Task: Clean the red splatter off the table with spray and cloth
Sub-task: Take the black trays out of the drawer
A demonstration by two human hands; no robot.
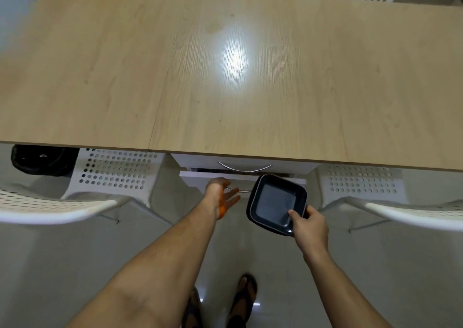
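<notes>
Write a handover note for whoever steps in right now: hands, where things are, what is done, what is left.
Left hand: open, fingers straight at the lower drawer handle, orange-red smear on its edge.
Right hand: grips the corner of a stack of black square dishes, held in front of the drawers.
Table: no red splatter visible, only a faint mark near the glare.
Spray and cloth: not in view.
Left: stow the dishes; check the mark.

Two chairs stand at the table's near edge — drawers between them. Right hand holds a dish before the drawers — left hand beside it.
</notes>
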